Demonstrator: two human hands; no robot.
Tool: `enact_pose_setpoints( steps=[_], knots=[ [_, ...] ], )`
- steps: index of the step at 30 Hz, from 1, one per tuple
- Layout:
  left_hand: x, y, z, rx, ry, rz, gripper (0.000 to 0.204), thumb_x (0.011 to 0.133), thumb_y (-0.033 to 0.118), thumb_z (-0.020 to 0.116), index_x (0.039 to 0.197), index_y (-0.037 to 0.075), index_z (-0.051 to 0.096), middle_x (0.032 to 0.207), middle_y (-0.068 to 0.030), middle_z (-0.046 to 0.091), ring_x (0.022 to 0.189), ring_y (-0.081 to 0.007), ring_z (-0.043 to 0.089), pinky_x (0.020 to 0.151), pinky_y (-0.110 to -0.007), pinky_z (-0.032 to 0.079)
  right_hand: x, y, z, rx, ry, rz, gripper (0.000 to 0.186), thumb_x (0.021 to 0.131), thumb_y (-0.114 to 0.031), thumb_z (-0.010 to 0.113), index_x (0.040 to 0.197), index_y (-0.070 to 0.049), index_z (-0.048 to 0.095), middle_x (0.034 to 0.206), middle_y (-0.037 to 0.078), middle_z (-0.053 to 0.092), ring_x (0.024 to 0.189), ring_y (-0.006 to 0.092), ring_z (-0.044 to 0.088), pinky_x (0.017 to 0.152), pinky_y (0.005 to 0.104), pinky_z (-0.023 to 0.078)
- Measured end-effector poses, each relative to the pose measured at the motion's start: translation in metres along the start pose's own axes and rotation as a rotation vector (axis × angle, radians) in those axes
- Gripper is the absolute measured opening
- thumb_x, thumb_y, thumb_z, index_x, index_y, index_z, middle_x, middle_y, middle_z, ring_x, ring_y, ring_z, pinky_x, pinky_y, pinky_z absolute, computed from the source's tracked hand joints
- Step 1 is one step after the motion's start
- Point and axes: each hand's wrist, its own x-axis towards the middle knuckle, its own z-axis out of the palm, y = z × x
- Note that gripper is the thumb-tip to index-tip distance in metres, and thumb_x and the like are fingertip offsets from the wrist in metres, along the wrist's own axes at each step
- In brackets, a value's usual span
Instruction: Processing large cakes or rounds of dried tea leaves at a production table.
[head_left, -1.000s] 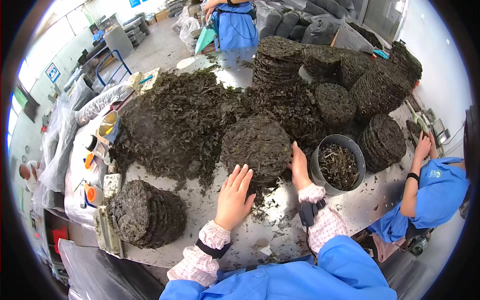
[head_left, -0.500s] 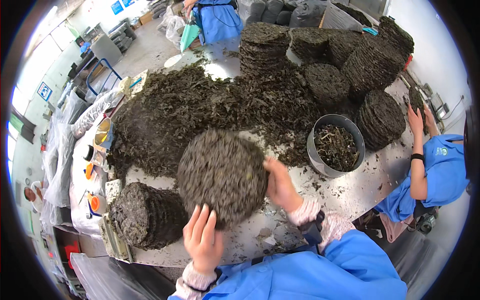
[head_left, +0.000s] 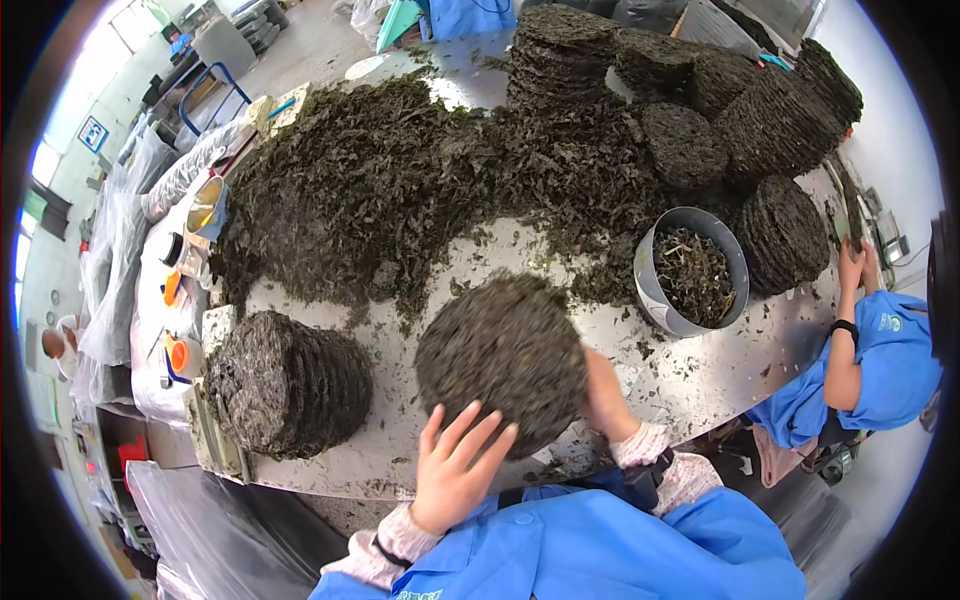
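Note:
A round, dark cake of dried seaweed [head_left: 500, 345] is held tilted between my two hands over the near middle of the table, slightly blurred by motion. My left hand [head_left: 462, 465] grips its lower left edge, fingers spread on the face and thumb hidden. At the right edge my right hand [head_left: 605, 395] is closed on it, its fingers partly hidden behind. To the left stands a stack of similar seaweed cakes [head_left: 285, 385], apart from my hands. Loose dark seaweed [head_left: 370, 190] is heaped beyond the cake.
Right of centre stands a grey bucket [head_left: 660, 300] with seaweed scraps inside. Several stacks of seaweed cakes [head_left: 780, 235] fill the far right. An orange tape roll [head_left: 180, 355] and small containers line the left edge. A co-worker's hands [head_left: 857, 268] are at the right end.
The seaweed cake has moved right, away from the left stack, with both my hands on it. My left fingers have spread over its face. The co-worker's hands have shifted. The view has shifted too.

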Motion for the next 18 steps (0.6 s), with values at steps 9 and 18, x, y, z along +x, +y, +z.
enact_pose_setpoints(
  steps=[9, 18],
  knots=[
    [0.016, -0.014, -0.011, -0.155, 0.021, -0.035, 0.058, 0.075, 0.026, 0.086, 0.127, 0.01, 0.067, 0.135, -0.0108, 0.061, 0.126, -0.0344, 0.059, 0.099, -0.047, 0.049, 0.084, -0.016, -0.064, -0.379, 0.192, -0.125, 0.016, 0.09, -0.01, 0.072, 0.102, 0.0, 0.074, 0.089, 0.014, 0.072, 0.077, 0.0227, 0.07, 0.07, 0.0307, 0.053],
    [-0.023, -0.035, -0.022, -0.023, 0.236, -0.199, 0.035, 0.075, 0.008, 0.081, 0.109, 0.007, 0.074, 0.124, -0.0116, 0.068, 0.129, -0.0354, 0.058, 0.106, -0.049, 0.046, 0.18, 0.049, -0.035, -0.851, 0.096, -0.29, 0.009, 0.08, -0.008, 0.067, 0.073, -0.002, 0.067, 0.075, 0.019, 0.066, 0.08, 0.0378, 0.066, 0.075, 0.0502, 0.052]
  ],
)
